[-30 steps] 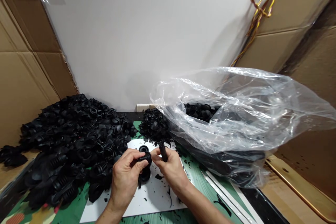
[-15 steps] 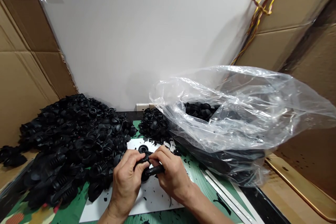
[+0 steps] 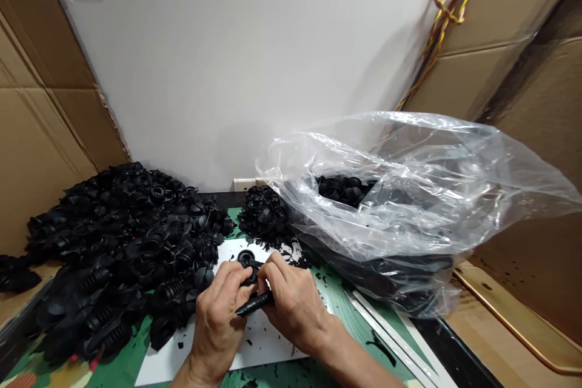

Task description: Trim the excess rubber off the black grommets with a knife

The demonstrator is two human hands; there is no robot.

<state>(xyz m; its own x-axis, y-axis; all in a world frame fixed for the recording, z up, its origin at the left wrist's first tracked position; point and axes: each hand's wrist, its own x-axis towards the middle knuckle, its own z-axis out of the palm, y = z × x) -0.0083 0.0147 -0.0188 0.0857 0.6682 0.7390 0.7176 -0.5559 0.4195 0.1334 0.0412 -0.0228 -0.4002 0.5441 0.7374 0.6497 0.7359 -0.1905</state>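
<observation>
My left hand (image 3: 217, 312) is closed on a black ribbed rubber part (image 3: 250, 277), thumb and fingertips pinching it above the white sheet. Against the same part, my right hand (image 3: 297, 303) works with its fingertips pressed together. A black pen-shaped tool (image 3: 253, 304) sticks out of the right hand toward the left; its working end is hidden by the fingers. Just beyond the fingertips lies a round black rubber piece with a ring-shaped rim (image 3: 246, 257).
A large heap of black rubber parts (image 3: 136, 242) fills the left side. Black scraps (image 3: 266, 215) are piled behind the white sheet (image 3: 268, 339). On the right stands a clear plastic bag (image 3: 400, 218) with black parts inside. White strips (image 3: 391, 336) lie on the green mat (image 3: 336, 291).
The tool's protruding end has swung to point lower left in the right hand. Both hands stay together at the rubber part. The whole view has shifted slightly.
</observation>
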